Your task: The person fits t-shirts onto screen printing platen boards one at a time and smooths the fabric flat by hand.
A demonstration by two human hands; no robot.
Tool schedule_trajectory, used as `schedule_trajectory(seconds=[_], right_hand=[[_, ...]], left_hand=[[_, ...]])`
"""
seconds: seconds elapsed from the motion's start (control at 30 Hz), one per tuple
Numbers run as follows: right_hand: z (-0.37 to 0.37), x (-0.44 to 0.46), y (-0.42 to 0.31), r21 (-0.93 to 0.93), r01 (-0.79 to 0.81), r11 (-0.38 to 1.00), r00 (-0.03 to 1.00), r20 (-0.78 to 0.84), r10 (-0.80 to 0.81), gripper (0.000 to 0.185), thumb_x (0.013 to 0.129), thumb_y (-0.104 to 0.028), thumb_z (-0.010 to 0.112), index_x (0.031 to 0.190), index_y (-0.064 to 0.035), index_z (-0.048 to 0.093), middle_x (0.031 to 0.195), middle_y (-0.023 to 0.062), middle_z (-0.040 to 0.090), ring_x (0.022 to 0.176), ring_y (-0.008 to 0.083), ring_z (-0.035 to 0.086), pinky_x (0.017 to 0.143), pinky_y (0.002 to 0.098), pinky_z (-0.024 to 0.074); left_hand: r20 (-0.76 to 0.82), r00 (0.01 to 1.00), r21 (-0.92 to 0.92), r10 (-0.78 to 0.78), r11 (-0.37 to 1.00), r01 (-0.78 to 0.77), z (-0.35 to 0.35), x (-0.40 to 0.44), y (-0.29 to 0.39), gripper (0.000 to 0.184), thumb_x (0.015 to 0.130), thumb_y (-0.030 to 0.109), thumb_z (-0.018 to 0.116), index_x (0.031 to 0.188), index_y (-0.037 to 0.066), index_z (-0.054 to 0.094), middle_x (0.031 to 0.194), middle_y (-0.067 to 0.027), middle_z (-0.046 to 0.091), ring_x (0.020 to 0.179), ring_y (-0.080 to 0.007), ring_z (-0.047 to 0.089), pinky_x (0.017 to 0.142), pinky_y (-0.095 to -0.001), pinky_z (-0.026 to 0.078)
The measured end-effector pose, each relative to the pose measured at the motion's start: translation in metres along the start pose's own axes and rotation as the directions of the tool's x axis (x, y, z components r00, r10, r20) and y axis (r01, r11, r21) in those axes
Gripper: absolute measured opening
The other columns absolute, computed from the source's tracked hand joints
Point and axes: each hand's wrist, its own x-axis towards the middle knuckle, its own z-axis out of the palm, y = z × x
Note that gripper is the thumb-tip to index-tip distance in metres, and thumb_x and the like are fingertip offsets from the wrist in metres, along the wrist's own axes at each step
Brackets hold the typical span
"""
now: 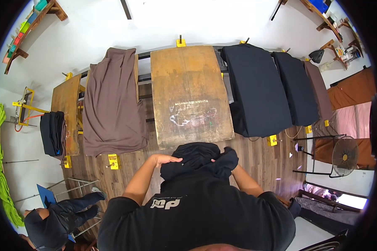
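Note:
Bunched black cloth, which looks like a T-shirt (194, 155), is gathered up between my two hands in front of my chest. My left hand (167, 159) grips its left side, thumb laid over the fabric. On the other side my right hand (235, 170) is mostly covered by folds; a thumb tip pokes out near the middle of the bundle. Directly beyond the bundle lies a worn wooden board (188, 88) with white lettering and paint marks near its close end. The bundle's far edge reaches close to that board's front edge.
A brown shirt (113, 100) drapes over the board to the left. Black shirts (257, 90) cover boards on the right. Folded dark cloth (52, 131) rests farther left. A fan (344, 157) stands at right, and another person (50, 224) is at lower left.

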Motion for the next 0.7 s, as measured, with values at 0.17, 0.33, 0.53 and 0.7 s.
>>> schedule_trajectory(seconds=[0.17, 0.33, 0.53, 0.7], right_hand=[[-0.007, 0.003, 0.004, 0.014, -0.002, 1.0, 1.0, 0.026, 0.002, 0.056, 0.081, -0.047, 0.09, 0.103, 0.0026, 0.074, 0.094, 0.0185, 0.073, 0.09, 0.0277, 0.069, 0.083, 0.0362, 0.055], [-0.009, 0.011, 0.007, 0.327, -0.01, 0.945, 0.988, 0.147, -0.041, 0.063, 0.081, -0.048, 0.089, 0.112, 0.0038, 0.072, 0.102, 0.0166, 0.074, 0.094, 0.0267, 0.068, 0.087, 0.0377, 0.054], [-0.005, 0.022, 0.014, 0.638, -0.037, 0.769, 0.949, 0.263, -0.172, 0.072, 0.081, -0.05, 0.088, 0.122, 0.0053, 0.069, 0.112, 0.0145, 0.075, 0.099, 0.0255, 0.067, 0.092, 0.0395, 0.0528], [0.064, 0.054, 0.044, 0.705, 0.293, 0.646, 0.956, -0.237, -0.175, 0.042, 0.091, -0.036, 0.083, 0.113, -0.0021, 0.071, 0.107, 0.0074, 0.07, 0.095, 0.0192, 0.062, 0.086, 0.0359, 0.0519]], left_hand=[[-0.349, 0.937, 0.456, 0.0, 0.874, 0.169, 0.015, 0.033, 0.011, 0.079, 0.09, 0.056, 0.077, 0.146, 0.003, 0.061, 0.135, -0.0087, 0.071, 0.115, -0.0215, 0.07, 0.103, -0.0355, 0.054], [-0.183, 0.983, 0.595, -0.01, 0.795, 0.118, 0.039, 0.007, 0.032, 0.071, 0.092, 0.047, 0.077, 0.142, -0.001, 0.063, 0.132, -0.0089, 0.072, 0.11, -0.0201, 0.069, 0.099, -0.0326, 0.054], [0.156, 0.959, 0.59, 0.235, 0.757, -0.281, 0.039, 0.007, 0.01, 0.065, 0.078, 0.018, 0.09, 0.135, -0.003, 0.066, 0.125, -0.0057, 0.073, 0.109, -0.0163, 0.066, 0.097, -0.0337, 0.054], [-0.354, 0.693, 0.659, 0.628, 0.694, -0.292, 0.052, 0.012, -0.013, 0.069, 0.065, 0.025, 0.099, 0.123, -0.002, 0.074, 0.117, -0.007, 0.077, 0.102, -0.018, 0.07, 0.096, -0.0331, 0.054]])
